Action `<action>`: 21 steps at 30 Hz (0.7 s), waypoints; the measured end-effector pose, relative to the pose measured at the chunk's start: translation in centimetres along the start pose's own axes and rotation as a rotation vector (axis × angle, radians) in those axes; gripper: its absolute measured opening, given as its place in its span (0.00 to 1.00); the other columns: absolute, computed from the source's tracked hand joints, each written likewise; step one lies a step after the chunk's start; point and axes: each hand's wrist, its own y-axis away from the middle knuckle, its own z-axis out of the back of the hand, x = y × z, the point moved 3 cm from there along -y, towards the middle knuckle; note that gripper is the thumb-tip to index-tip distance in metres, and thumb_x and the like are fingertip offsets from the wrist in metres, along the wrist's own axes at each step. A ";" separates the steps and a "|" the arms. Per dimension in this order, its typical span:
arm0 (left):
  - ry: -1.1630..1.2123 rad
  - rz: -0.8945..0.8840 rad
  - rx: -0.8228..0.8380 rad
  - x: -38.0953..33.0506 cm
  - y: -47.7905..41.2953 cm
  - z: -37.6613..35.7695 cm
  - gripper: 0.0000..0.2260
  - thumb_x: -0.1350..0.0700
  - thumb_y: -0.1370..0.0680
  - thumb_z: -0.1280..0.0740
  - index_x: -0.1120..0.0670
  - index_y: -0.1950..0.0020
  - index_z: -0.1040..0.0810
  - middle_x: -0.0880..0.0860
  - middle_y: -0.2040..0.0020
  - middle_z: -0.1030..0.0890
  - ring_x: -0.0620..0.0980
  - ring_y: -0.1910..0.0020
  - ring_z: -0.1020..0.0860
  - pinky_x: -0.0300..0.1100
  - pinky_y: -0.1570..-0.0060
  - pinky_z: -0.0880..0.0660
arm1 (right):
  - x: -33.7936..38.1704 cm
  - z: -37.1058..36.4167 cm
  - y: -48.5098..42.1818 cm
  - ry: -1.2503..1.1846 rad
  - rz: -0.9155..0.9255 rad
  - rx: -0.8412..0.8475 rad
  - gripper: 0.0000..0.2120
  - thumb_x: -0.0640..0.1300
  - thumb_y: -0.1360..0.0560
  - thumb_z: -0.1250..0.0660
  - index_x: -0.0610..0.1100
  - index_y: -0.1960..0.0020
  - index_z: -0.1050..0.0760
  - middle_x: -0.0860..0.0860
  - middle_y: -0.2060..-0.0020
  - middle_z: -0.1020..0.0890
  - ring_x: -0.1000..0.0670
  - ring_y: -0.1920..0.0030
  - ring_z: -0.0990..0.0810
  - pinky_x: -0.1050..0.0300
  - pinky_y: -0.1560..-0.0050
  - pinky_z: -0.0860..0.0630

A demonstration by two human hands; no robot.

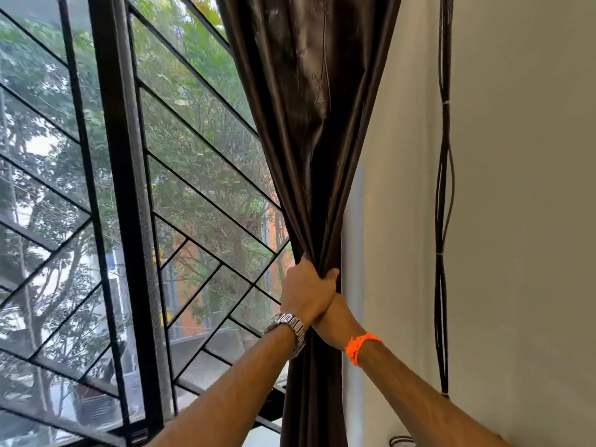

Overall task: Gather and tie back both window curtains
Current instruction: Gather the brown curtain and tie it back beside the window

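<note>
A dark brown satin curtain (pixel 309 124) hangs at the right side of the window and is bunched into a narrow waist. My left hand (pixel 304 290), with a metal watch on its wrist, grips the gathered fabric at that waist, thumb wrapped round the right side. My right hand (pixel 324 314), with an orange band on its wrist, reaches up under the left hand. Its fingers are hidden behind the left hand and the curtain. No tie-back or second curtain is in view.
The window (pixel 180 195) to the left has a black frame, diagonal black bars and mesh, with trees outside. A pale wall (pixel 522 221) stands to the right. Black cables (pixel 443 221) hang down the wall close to the curtain.
</note>
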 end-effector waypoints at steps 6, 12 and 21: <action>-0.180 -0.018 -0.076 0.7 -0.5 0.0 0.09 0.57 0.19 0.42 0.60 0.45 0.26 0.57 0.57 0.21 0.51 0.64 0.27 0.36 0.69 0.34 | 0.6 2.4 1.6 0.225 0.170 0.090 0.16 0.42 0.32 0.32 0.46 0.44 0.20 0.52 0.55 0.14 0.57 0.55 0.16 0.54 0.51 0.19; -0.162 -0.020 -0.074 1.3 -1.0 -1.1 0.12 0.58 0.20 0.43 0.57 0.37 0.29 0.57 0.51 0.19 0.59 0.53 0.20 0.44 0.62 0.30 | 6.0 7.4 -0.4 -0.010 0.391 -0.480 0.05 0.40 0.30 0.35 0.42 0.61 0.21 0.49 0.68 0.17 0.49 0.65 0.16 0.43 0.59 0.19; -0.035 0.024 -0.062 1.3 -1.6 -2.4 0.24 0.60 0.20 0.47 0.54 0.24 0.40 0.58 0.46 0.19 0.60 0.50 0.18 0.55 0.52 0.21 | 18.0 5.8 -10.2 -0.026 0.314 -0.123 0.17 0.52 0.21 0.39 0.49 0.34 0.27 0.52 0.38 0.22 0.54 0.37 0.25 0.58 0.34 0.29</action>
